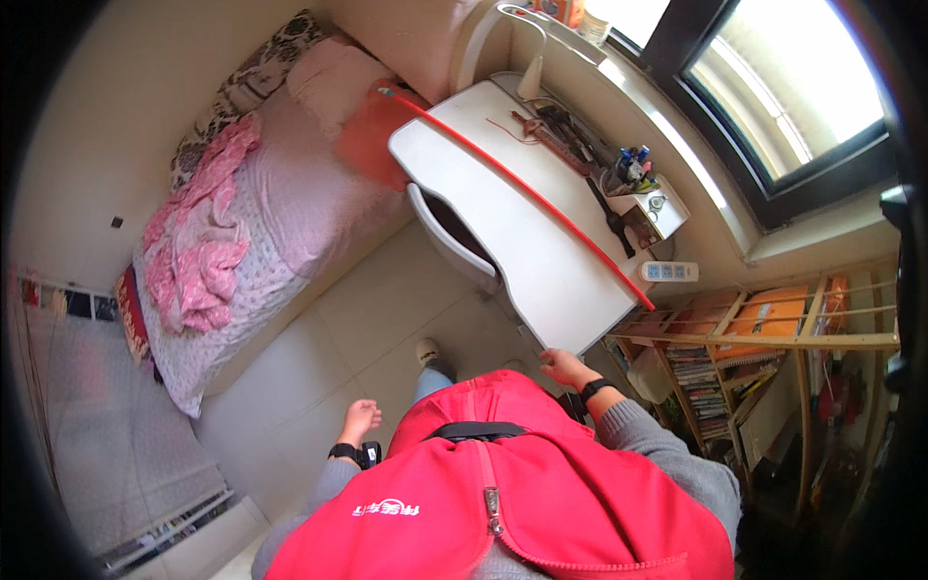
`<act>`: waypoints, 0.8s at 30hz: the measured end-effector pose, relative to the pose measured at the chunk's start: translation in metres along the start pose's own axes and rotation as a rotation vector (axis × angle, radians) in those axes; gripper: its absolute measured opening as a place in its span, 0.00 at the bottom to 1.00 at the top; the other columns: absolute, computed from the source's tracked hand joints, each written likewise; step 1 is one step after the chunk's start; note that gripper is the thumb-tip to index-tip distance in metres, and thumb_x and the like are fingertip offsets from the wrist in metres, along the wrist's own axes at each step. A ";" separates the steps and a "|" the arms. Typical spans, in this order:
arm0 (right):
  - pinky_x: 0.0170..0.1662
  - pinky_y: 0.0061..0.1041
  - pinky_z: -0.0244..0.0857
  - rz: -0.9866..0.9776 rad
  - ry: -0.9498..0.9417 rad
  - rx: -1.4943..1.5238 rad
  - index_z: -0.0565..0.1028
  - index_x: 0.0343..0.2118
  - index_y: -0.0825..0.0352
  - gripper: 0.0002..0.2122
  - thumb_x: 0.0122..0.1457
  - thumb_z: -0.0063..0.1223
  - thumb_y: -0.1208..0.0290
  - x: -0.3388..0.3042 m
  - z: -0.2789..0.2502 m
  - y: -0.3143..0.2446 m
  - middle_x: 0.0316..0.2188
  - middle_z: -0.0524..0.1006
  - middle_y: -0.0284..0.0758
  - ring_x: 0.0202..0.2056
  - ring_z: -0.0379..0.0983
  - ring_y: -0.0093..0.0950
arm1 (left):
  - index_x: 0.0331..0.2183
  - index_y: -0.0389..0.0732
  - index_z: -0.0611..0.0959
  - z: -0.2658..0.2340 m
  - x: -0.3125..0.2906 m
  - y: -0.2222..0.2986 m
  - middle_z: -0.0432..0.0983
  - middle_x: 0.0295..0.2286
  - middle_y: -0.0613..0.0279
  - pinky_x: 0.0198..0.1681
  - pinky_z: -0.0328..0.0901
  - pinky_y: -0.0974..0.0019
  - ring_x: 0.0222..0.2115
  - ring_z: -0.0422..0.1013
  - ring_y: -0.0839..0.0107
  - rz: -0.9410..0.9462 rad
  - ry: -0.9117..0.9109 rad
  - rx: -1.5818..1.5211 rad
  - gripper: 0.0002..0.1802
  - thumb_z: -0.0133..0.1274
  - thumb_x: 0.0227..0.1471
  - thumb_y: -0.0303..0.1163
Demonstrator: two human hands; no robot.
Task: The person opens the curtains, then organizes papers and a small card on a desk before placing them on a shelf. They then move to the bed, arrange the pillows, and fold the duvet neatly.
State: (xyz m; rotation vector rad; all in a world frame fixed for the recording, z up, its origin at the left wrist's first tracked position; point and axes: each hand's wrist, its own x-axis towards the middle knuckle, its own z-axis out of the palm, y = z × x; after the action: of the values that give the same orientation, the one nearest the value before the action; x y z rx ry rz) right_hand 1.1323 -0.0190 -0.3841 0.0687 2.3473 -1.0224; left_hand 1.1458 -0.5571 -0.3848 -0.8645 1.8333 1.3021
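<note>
The head camera's wide fisheye view looks steeply down from the person's head, the red vest (590,483) close below, the bed (304,179) and white desk (546,266) farther out ahead.

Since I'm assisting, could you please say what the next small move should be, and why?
Perhaps reach the right hand toward the red pole: it lies across the white desk, and its near end is closer to that hand than to the left hand.

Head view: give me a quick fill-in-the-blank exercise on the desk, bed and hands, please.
The long pole across the white desk is coloured ____.
The left hand is ____ from the desk than the right hand.
The bed is on the picture's ____ side.

Missing words: red; farther; left.
</note>
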 end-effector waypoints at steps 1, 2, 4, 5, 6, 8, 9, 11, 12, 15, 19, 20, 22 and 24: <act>0.38 0.32 0.69 0.056 0.019 0.058 0.73 0.44 0.67 0.17 0.51 0.56 0.68 0.008 -0.002 -0.003 0.33 0.79 0.45 0.34 0.76 0.36 | 0.41 0.38 0.74 -0.008 0.005 -0.004 0.76 0.30 0.58 0.29 0.72 0.65 0.27 0.74 0.69 -0.022 0.004 -0.007 0.11 0.45 0.56 0.29; 0.38 0.32 0.69 0.087 0.047 0.071 0.74 0.43 0.67 0.16 0.51 0.55 0.68 0.018 -0.004 -0.006 0.33 0.79 0.45 0.34 0.76 0.36 | 0.41 0.38 0.74 -0.014 0.011 -0.010 0.76 0.30 0.58 0.29 0.72 0.64 0.27 0.74 0.69 -0.053 -0.005 0.013 0.11 0.45 0.55 0.29; 0.36 0.31 0.70 0.084 0.123 0.108 0.75 0.41 0.67 0.15 0.50 0.55 0.67 0.039 -0.007 -0.015 0.30 0.79 0.44 0.31 0.76 0.34 | 0.40 0.38 0.74 -0.036 0.027 -0.016 0.76 0.30 0.57 0.28 0.72 0.64 0.26 0.74 0.68 -0.102 0.022 0.013 0.11 0.45 0.53 0.27; 0.34 0.30 0.70 0.125 0.125 0.114 0.75 0.41 0.67 0.14 0.51 0.55 0.68 0.049 -0.008 -0.018 0.29 0.79 0.43 0.30 0.77 0.32 | 0.40 0.39 0.75 -0.049 0.037 -0.017 0.76 0.29 0.58 0.27 0.72 0.64 0.25 0.73 0.69 -0.111 0.009 -0.018 0.11 0.45 0.53 0.27; 0.33 0.30 0.70 0.182 0.153 0.132 0.76 0.40 0.67 0.13 0.51 0.54 0.69 0.059 -0.007 -0.022 0.28 0.79 0.42 0.28 0.76 0.30 | 0.39 0.39 0.75 -0.063 0.048 -0.015 0.76 0.28 0.58 0.26 0.71 0.64 0.24 0.73 0.69 -0.097 0.007 -0.021 0.10 0.46 0.52 0.27; 0.29 0.27 0.69 0.280 0.182 0.110 0.75 0.40 0.68 0.13 0.52 0.53 0.69 0.078 -0.003 -0.027 0.26 0.79 0.40 0.25 0.75 0.28 | 0.38 0.40 0.75 -0.095 0.072 -0.003 0.75 0.27 0.59 0.25 0.70 0.65 0.23 0.73 0.70 -0.066 0.014 -0.053 0.10 0.46 0.52 0.26; 0.27 0.25 0.68 0.346 0.191 0.112 0.75 0.40 0.68 0.13 0.53 0.53 0.70 0.088 0.003 -0.031 0.24 0.78 0.37 0.23 0.74 0.26 | 0.38 0.40 0.75 -0.113 0.088 0.008 0.75 0.27 0.59 0.24 0.70 0.65 0.23 0.72 0.70 -0.044 0.017 -0.080 0.09 0.45 0.52 0.26; 0.25 0.24 0.67 0.425 0.189 0.098 0.75 0.39 0.70 0.12 0.53 0.53 0.71 0.105 0.014 -0.041 0.23 0.76 0.35 0.22 0.72 0.24 | 0.38 0.40 0.75 -0.149 0.113 0.032 0.75 0.26 0.60 0.24 0.69 0.67 0.22 0.72 0.71 0.018 0.018 -0.154 0.09 0.44 0.53 0.27; 0.25 0.24 0.67 0.374 0.157 0.151 0.74 0.39 0.71 0.12 0.54 0.52 0.72 0.116 0.018 -0.049 0.23 0.76 0.35 0.22 0.72 0.24 | 0.39 0.39 0.74 -0.165 0.125 0.045 0.76 0.27 0.59 0.25 0.70 0.68 0.22 0.72 0.71 0.053 0.061 -0.138 0.10 0.42 0.55 0.28; 0.25 0.24 0.66 0.344 0.106 0.251 0.73 0.41 0.72 0.12 0.54 0.52 0.73 0.148 0.027 -0.090 0.23 0.75 0.35 0.22 0.71 0.24 | 0.41 0.37 0.74 -0.215 0.151 0.079 0.76 0.29 0.57 0.27 0.71 0.67 0.24 0.73 0.70 0.119 0.121 -0.138 0.11 0.43 0.55 0.27; 0.26 0.24 0.66 0.250 0.133 0.340 0.71 0.44 0.72 0.13 0.55 0.51 0.74 0.191 0.015 -0.164 0.24 0.75 0.34 0.22 0.71 0.23 | 0.40 0.37 0.74 -0.261 0.175 0.097 0.76 0.29 0.57 0.26 0.70 0.67 0.24 0.73 0.70 0.072 0.135 -0.098 0.11 0.43 0.55 0.28; 0.26 0.24 0.66 0.242 0.115 0.398 0.71 0.44 0.72 0.14 0.55 0.51 0.74 0.200 0.010 -0.180 0.24 0.75 0.34 0.22 0.71 0.24 | 0.40 0.37 0.74 -0.267 0.180 0.098 0.76 0.29 0.57 0.26 0.70 0.67 0.24 0.73 0.70 0.084 0.144 -0.090 0.11 0.44 0.55 0.28; 0.31 0.25 0.68 0.299 0.127 0.340 0.73 0.43 0.71 0.14 0.54 0.51 0.72 0.215 0.000 -0.202 0.28 0.77 0.38 0.26 0.74 0.26 | 0.39 0.37 0.75 -0.273 0.191 0.098 0.76 0.28 0.57 0.25 0.70 0.67 0.23 0.73 0.71 0.011 0.132 -0.109 0.10 0.44 0.54 0.28; 0.34 0.27 0.70 0.340 0.121 0.287 0.75 0.41 0.70 0.14 0.52 0.52 0.71 0.231 -0.011 -0.212 0.30 0.78 0.41 0.28 0.76 0.28 | 0.37 0.38 0.75 -0.273 0.203 0.103 0.76 0.27 0.58 0.24 0.70 0.66 0.22 0.72 0.71 -0.051 0.120 -0.097 0.09 0.45 0.53 0.28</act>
State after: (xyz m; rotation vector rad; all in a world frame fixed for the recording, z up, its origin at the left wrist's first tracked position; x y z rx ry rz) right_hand 0.8784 -0.2007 -0.3592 0.6322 2.1734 -1.1956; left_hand 0.9072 -0.8140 -0.4441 -1.0551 1.8399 1.3414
